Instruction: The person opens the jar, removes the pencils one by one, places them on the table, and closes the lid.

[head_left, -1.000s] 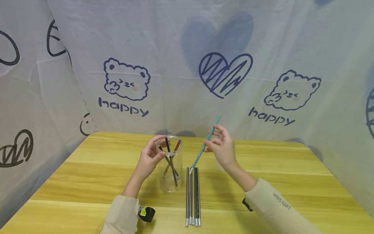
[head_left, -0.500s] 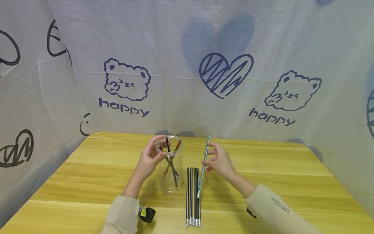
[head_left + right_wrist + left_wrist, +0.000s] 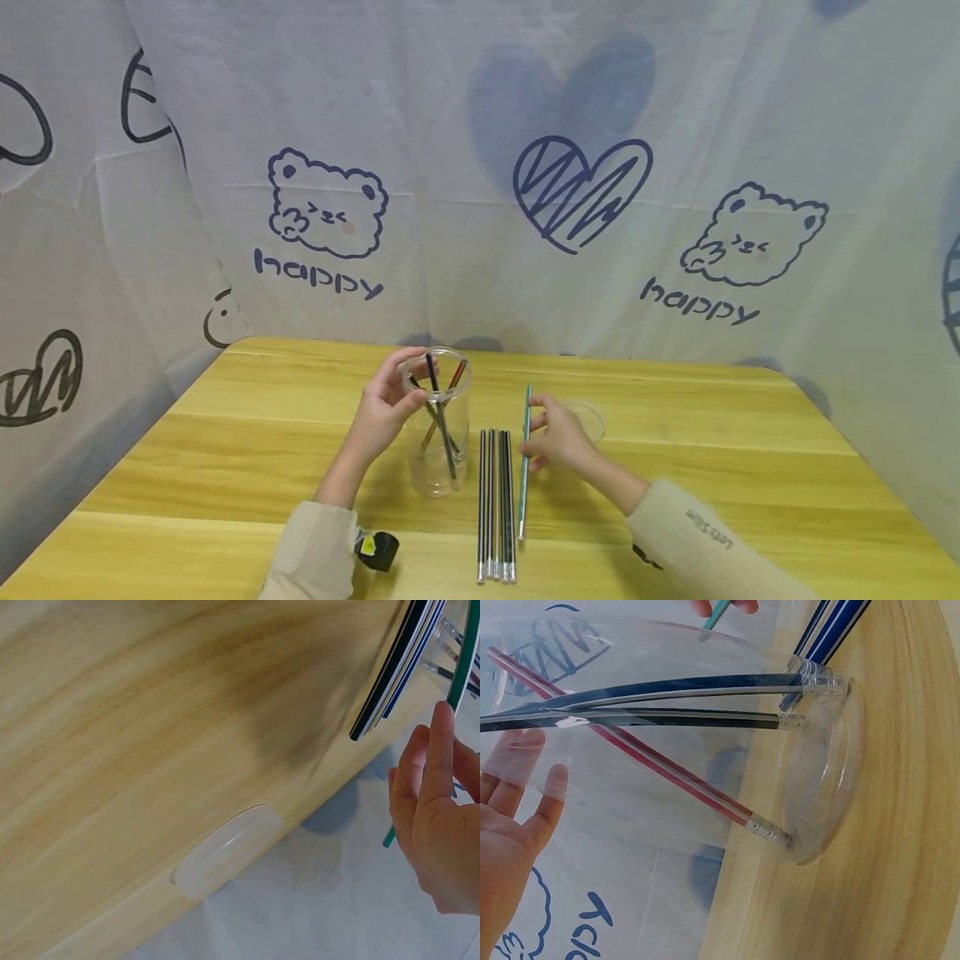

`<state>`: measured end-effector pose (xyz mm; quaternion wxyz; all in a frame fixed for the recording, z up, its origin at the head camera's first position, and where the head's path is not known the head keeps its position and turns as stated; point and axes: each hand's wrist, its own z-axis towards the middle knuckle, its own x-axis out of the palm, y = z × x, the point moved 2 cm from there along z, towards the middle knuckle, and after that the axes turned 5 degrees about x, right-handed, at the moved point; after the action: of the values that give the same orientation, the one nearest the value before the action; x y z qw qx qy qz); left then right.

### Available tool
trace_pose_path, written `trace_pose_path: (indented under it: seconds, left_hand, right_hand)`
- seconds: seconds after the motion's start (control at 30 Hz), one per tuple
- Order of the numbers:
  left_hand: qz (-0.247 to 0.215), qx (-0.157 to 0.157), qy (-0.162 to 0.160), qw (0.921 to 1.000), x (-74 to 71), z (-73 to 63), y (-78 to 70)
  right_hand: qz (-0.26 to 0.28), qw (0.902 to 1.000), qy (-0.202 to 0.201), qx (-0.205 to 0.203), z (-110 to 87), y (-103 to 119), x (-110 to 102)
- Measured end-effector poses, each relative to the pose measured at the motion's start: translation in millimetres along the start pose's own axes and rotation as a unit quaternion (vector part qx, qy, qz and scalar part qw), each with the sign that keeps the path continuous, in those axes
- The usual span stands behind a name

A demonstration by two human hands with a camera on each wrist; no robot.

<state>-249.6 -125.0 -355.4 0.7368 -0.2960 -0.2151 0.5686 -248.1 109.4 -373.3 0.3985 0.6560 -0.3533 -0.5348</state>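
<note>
A clear plastic jar (image 3: pixel 417 446) stands upright on the table, and my left hand (image 3: pixel 381 407) grips it near the rim, thumb in front and fingers behind. Inside lean several striped pencils, among them a red one (image 3: pixel 671 778) and a dark blue one (image 3: pixel 705 686), with their ferrule ends at the bottom. To the right, my right hand (image 3: pixel 558 433) pinches a teal pencil (image 3: pixel 524 500) between thumb and fingers, its eraser end toward me. The teal pencil is nearly parallel to a row of dark striped pencils (image 3: pixel 492 500), just right of it.
A clear round lid (image 3: pixel 229 851) lies on the wooden table (image 3: pixel 712 467) behind the right hand. A printed cloth (image 3: pixel 465 275) hangs along the table's back edge. Black wrist straps show at both sleeves.
My right hand has come down and toward me with the teal pencil, which swung from a slant to nearly straight, moving right of the row. My left hand and the jar stayed put.
</note>
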Motion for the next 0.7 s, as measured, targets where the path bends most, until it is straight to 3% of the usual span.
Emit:
trace_pose_path:
  seconds: [0.43, 0.7]
  left_hand:
    - [-0.003, -0.002, 0.0, 1.0, -0.3, -0.1, -0.1]
    - [-0.004, 0.001, 0.001, 1.0, -0.5, 0.1, 0.2]
  right_hand:
    - [-0.053, 0.9968, 0.058, 0.01, -4.8, -11.2, 12.9]
    - [-0.069, 0.9953, 0.067, 0.014, -6.0, -15.6, 16.6]
